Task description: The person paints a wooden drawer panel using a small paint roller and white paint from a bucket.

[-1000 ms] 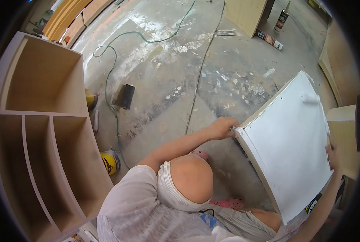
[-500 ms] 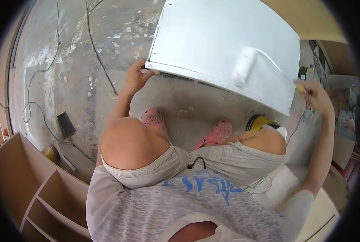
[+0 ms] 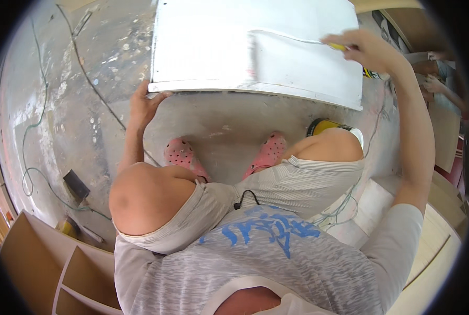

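A white-painted board (image 3: 308, 68) lies in front of me, its near edge raised above the floor. My left hand (image 3: 143, 107) grips its near left corner between thumb and fingers. My right hand (image 3: 373, 50) is closed round the yellow handle of a paint roller (image 3: 338, 46), above the board's right part. A thin white wire arm runs left from the handle to the roller's white sleeve, which rests about mid-board. White on white and smeared by motion, the sleeve's outline is hard to make out.
A yellow-and-black paint bucket (image 3: 326, 126) stands beside my right knee. Thin cables (image 3: 90, 79) trail over the stained floor at left, near a dark flat block (image 3: 76, 185). A wooden shelf unit (image 3: 40, 252) stands at lower left. Another person's hands (image 3: 433, 84) show at far right.
The roller has moved left across the board, with my right hand going left and up. My left hand keeps its hold on the corner. The whole view has shifted.
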The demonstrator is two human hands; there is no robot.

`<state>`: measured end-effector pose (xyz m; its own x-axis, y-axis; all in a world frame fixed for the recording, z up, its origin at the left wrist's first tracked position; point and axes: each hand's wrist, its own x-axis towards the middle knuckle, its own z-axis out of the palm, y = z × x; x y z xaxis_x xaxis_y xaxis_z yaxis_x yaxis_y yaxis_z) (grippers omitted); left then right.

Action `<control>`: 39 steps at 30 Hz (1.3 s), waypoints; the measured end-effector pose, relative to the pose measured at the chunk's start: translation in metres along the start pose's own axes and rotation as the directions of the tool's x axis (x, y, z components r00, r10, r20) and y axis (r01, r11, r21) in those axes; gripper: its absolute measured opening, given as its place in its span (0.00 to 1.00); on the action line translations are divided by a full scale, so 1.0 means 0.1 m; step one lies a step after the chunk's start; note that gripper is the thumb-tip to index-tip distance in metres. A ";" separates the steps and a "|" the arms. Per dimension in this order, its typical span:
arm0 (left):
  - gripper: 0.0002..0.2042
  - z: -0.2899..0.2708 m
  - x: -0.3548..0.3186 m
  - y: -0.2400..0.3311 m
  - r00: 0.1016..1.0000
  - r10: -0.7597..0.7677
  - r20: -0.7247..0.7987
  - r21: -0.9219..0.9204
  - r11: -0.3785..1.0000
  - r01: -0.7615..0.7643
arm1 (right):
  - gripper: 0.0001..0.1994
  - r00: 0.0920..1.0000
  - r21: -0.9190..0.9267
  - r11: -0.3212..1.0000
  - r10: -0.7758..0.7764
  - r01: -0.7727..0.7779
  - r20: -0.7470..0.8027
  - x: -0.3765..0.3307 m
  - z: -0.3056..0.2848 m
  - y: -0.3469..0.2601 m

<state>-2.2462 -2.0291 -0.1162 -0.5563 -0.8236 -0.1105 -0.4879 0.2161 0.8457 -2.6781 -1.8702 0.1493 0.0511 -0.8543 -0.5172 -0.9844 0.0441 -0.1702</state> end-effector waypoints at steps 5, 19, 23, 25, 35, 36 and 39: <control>0.19 0.02 0.00 -0.01 1.000 0.019 0.001 -0.026 0.999 -0.019 | 0.29 0.954 0.109 0.948 0.301 -0.300 0.005 -1.14 0.24 0.60; 0.17 0.02 0.01 0.16 0.999 -0.032 -0.013 0.118 0.992 0.034 | 0.25 0.978 -0.040 0.999 -0.044 0.037 -0.206 -0.07 0.32 -0.02; 0.18 0.03 -0.04 0.13 0.999 -0.049 -0.005 0.107 0.993 0.049 | 0.25 0.993 -0.003 1.000 0.014 -0.015 -0.115 -0.12 0.32 0.07; 0.19 0.02 -0.03 0.11 1.000 -0.026 -0.001 0.121 0.992 0.026 | 0.26 0.991 -0.017 0.998 0.057 -0.060 -0.118 -0.42 0.40 0.31; 0.21 0.01 -0.05 0.11 0.997 -0.081 0.009 0.136 0.988 0.079 | 0.24 0.863 0.252 0.831 0.503 -0.496 0.039 -1.81 0.32 0.62; 0.21 0.02 -0.03 0.08 0.997 -0.076 0.021 0.141 0.987 0.073 | 0.25 0.834 0.285 0.788 0.544 -0.545 0.092 -1.72 0.32 0.54; 0.21 0.00 -0.04 0.18 0.999 -0.052 -0.013 0.169 0.984 0.054 | 0.25 0.983 0.133 0.985 0.130 -0.113 -0.129 -1.31 0.56 0.38</control>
<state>-2.2535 -2.0219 -0.1006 -0.5212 -0.8405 -0.1478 -0.6239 0.2571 0.7380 -2.7124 -1.7279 0.1639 -0.0993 -0.9011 -0.4222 -0.9528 0.2084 -0.2206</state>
